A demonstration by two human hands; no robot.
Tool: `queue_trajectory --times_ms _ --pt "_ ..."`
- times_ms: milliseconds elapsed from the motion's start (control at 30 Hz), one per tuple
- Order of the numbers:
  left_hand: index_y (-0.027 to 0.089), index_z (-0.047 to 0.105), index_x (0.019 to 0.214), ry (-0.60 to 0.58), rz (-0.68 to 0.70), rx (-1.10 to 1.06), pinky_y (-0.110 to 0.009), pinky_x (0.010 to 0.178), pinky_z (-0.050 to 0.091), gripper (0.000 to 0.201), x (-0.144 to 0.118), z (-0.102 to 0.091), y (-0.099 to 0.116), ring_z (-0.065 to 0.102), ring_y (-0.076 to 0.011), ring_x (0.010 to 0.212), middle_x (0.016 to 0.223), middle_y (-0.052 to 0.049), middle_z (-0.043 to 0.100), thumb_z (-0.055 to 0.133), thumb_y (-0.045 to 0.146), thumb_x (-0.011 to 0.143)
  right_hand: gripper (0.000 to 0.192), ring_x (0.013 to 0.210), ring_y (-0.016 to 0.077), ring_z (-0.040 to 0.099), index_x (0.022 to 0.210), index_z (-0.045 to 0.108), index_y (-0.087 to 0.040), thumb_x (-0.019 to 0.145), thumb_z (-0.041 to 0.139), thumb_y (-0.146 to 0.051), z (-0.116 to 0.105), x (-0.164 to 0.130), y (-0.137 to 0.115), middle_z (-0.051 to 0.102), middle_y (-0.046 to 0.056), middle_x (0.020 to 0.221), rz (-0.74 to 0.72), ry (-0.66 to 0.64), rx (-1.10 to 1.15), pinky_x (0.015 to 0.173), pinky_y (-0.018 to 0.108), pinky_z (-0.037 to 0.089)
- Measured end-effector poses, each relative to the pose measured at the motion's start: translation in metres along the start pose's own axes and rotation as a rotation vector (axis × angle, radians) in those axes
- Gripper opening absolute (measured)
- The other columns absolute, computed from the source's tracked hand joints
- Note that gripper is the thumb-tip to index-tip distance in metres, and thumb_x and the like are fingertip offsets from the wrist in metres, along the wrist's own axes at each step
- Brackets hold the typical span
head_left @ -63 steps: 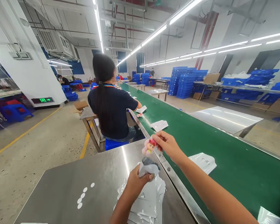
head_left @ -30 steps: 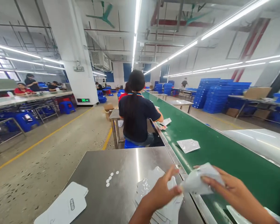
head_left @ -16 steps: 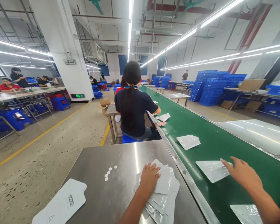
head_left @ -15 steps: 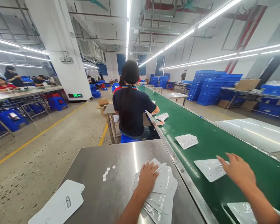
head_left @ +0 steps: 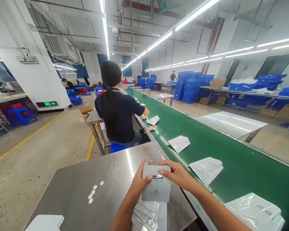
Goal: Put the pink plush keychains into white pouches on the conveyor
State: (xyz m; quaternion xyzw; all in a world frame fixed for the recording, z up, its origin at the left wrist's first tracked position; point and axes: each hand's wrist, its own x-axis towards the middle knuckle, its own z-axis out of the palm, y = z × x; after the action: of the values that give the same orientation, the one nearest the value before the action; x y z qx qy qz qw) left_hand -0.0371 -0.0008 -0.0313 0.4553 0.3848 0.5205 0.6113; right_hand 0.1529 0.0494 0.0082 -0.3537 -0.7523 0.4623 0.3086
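Observation:
My left hand and my right hand grip a white printed pouch from its two sides, thumbs on the face that has a dark logo. The pouch is raised over a fanned stack of white, glossy pouches on the metal table. To the left on the table lie several small white round discs. Another white pile is cut off at the lower left edge of the view.
Right of the table runs a green conveyor belt carrying spaced white pouches. A co-worker in a dark shirt sits ahead, one arm at the belt. Blue crates are stacked beyond it.
My right hand has come from above the belt to the table. My left hand has risen off the stack, and both now hold one pouch. The camera view has turned right.

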Motion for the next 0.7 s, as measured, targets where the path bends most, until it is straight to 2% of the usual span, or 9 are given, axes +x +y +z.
queue_trajectory --times_ms 67,133,200,267,333,400,533,600,700 --pt "0.015 0.033 0.137 -0.120 -0.134 -0.207 -0.043 0.094 0.041 0.091 -0.001 0.000 0.002 0.048 -0.0345 0.117 0.131 -0.017 0.049 0.072 0.051 0.063 0.026 0.066 0.0115 0.053 0.096 0.061 -0.022 0.084 0.053 -0.043 -0.001 -0.002 -0.006 0.063 -0.001 0.085 0.003 -0.003 -0.078 0.055 0.021 0.038" --pt "0.010 0.043 0.129 -0.160 -0.217 -0.275 -0.042 0.092 0.042 0.081 -0.003 0.003 0.001 0.052 -0.0341 0.111 0.118 -0.017 0.059 0.075 0.044 0.063 0.020 0.065 0.0113 0.053 0.091 0.061 -0.023 0.085 0.052 -0.039 0.001 -0.001 -0.010 0.063 -0.002 0.080 -0.002 0.046 -0.224 0.055 0.021 0.036" --pt "0.009 0.048 0.124 -0.080 -0.248 -0.285 -0.041 0.090 0.044 0.072 -0.003 0.006 -0.001 0.056 -0.0325 0.107 0.108 -0.016 0.064 0.076 0.039 0.064 0.017 0.064 0.0114 0.052 0.087 0.062 -0.023 0.084 0.052 -0.037 0.002 0.006 -0.011 0.063 -0.002 0.074 -0.021 0.082 -0.360 0.056 0.021 0.035" --pt "0.009 0.050 0.120 0.075 -0.284 -0.288 -0.039 0.088 0.046 0.066 -0.001 0.008 -0.005 0.059 -0.0305 0.102 0.103 -0.015 0.067 0.074 0.038 0.066 0.017 0.063 0.0110 0.052 0.086 0.063 -0.023 0.081 0.058 -0.037 -0.002 0.024 -0.008 0.062 -0.003 0.070 -0.031 0.009 -0.379 0.056 0.021 0.036" --pt "0.011 0.052 0.118 0.233 -0.325 -0.304 -0.037 0.086 0.047 0.061 0.002 0.008 -0.009 0.062 -0.0285 0.098 0.101 -0.014 0.068 0.072 0.040 0.068 0.021 0.062 0.0109 0.054 0.087 0.065 -0.022 0.076 0.064 -0.040 -0.012 0.055 0.000 0.062 -0.003 0.069 0.079 -0.077 -0.246 0.057 0.021 0.040" --pt "0.012 0.053 0.115 0.334 -0.359 -0.347 -0.036 0.084 0.048 0.059 0.004 0.006 -0.016 0.063 -0.0269 0.095 0.100 -0.013 0.068 0.072 0.042 0.068 0.027 0.063 0.0108 0.056 0.089 0.064 -0.019 0.078 0.062 -0.043 -0.030 0.095 0.013 0.064 -0.001 0.074 0.269 -0.037 -0.084 0.058 0.021 0.044" --pt "0.014 0.059 0.104 0.398 -0.355 -0.415 -0.033 0.077 0.050 0.057 0.009 -0.003 -0.033 0.065 -0.0252 0.087 0.088 -0.009 0.070 0.077 0.045 0.059 0.031 0.077 0.0127 0.059 0.103 0.057 -0.014 0.091 0.045 -0.040 -0.071 0.176 0.055 0.061 0.006 0.096 0.500 0.242 -0.058 0.068 0.027 0.050" --pt "0.014 0.063 0.091 0.408 -0.323 -0.373 -0.031 0.070 0.050 0.054 0.011 -0.010 -0.042 0.065 -0.0243 0.078 0.075 -0.007 0.070 0.079 0.048 0.053 0.030 0.085 0.0156 0.059 0.110 0.054 -0.013 0.090 0.049 -0.035 -0.083 0.205 0.077 0.058 0.007 0.104 0.601 0.309 -0.069 0.073 0.034 0.051" --pt "0.012 0.064 0.071 0.392 -0.275 -0.182 -0.029 0.061 0.047 0.052 0.012 -0.020 -0.048 0.062 -0.0223 0.065 0.060 -0.005 0.065 0.080 0.055 0.045 0.030 0.091 0.0172 0.058 0.113 0.053 -0.015 0.089 0.051 -0.033 -0.087 0.231 0.103 0.056 0.007 0.110 0.699 0.350 -0.079 0.078 0.037 0.050"
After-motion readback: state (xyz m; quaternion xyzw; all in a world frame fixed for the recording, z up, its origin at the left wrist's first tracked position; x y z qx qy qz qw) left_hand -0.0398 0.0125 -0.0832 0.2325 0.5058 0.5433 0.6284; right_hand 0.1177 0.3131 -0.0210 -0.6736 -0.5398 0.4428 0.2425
